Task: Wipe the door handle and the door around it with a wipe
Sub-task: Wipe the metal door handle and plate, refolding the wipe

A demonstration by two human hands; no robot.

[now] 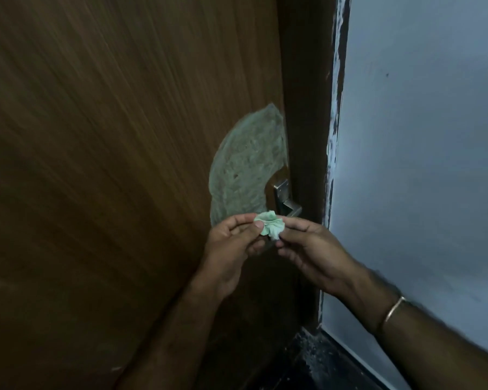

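While 2 hands pinch 1 wipe (355,226), left hand (231,249) fingers grasping, right hand (316,257) grasping, 1 door handle (289,206) behind

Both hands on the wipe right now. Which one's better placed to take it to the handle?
Probably right. The right hand sits directly below the metal door handle by the door's edge; the left hand is further left. Both pinch the crumpled green wipe, so either could.

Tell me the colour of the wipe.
Pale green, crumpled; the wipe shows clearly in the head view, pinched between both hands.
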